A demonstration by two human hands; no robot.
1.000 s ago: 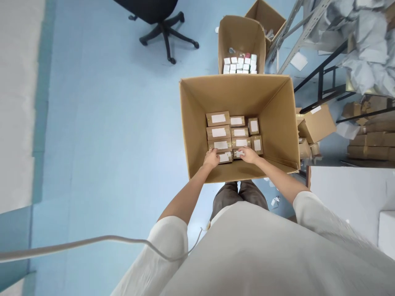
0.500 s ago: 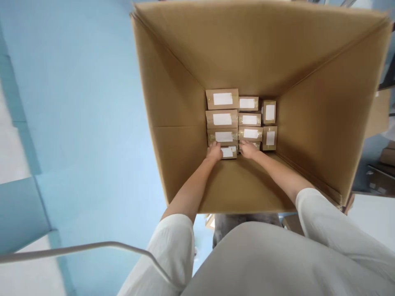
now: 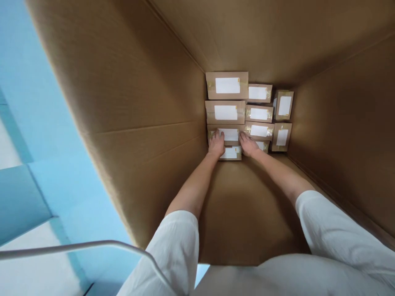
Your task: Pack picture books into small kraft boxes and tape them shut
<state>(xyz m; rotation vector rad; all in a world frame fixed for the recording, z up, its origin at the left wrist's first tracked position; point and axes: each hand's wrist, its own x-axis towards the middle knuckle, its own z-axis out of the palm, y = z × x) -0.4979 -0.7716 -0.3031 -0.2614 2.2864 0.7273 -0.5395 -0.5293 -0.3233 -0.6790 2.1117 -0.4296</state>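
Inside a deep cardboard carton (image 3: 247,209), both my hands reach down to small brown boxes with white labels. My left hand (image 3: 217,144) lies on the left part of a taped box (image 3: 230,133), third from the top in the left column, its fingers a little apart. At that box's right end, my right hand (image 3: 247,144) touches with fingers stretched out, by the gap between two columns. Below it, a lower labelled box (image 3: 231,153) is partly covered by my left hand. Another box (image 3: 263,146) shows only partly behind my right hand.
Two more boxes, an upper one (image 3: 226,85) and one below it (image 3: 225,112), fill the left column. Several smaller boxes (image 3: 259,114) form the middle column; two narrow ones stand at the right wall (image 3: 345,123). A pale cable (image 3: 108,243) crosses the lower left.
My view has come closer, deeper into the carton. Both hands have shifted upward from near the lowest left box onto the third one. The boxes keep the same arrangement.
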